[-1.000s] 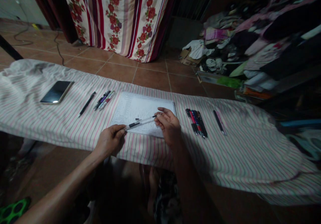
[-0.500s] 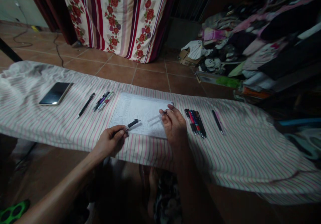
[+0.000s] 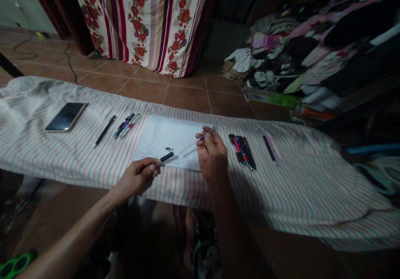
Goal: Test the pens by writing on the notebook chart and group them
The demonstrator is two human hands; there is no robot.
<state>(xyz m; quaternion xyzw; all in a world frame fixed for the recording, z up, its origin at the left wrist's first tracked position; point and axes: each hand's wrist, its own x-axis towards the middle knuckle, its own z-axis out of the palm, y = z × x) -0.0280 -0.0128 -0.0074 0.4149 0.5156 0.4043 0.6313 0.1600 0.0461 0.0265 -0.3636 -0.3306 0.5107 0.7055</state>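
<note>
My left hand (image 3: 137, 178) pinches the black-gripped front piece of a pen (image 3: 165, 158) over the near edge of a spiral notebook (image 3: 170, 139). Just to its right, my right hand (image 3: 211, 154) is closed on the thin clear barrel of the pen (image 3: 190, 145), which slants down toward the left piece. The two parts are apart. A tiny dark bit (image 3: 169, 148) lies on the page between them. The notebook rests on a striped cloth (image 3: 300, 179) over a long table.
A phone (image 3: 65, 116) lies at the far left. A black pen (image 3: 104, 130) and a small bundle of pens (image 3: 126, 124) sit left of the notebook, several pens (image 3: 242, 151) and another pen (image 3: 270, 149) to its right. Flowered curtain (image 3: 150, 21) and piled clothes (image 3: 312, 50) stand behind.
One second ago both hands held one whole pen. They have pulled it apart: the left keeps the black-gripped piece, the right has lifted the clear barrel up and rightward.
</note>
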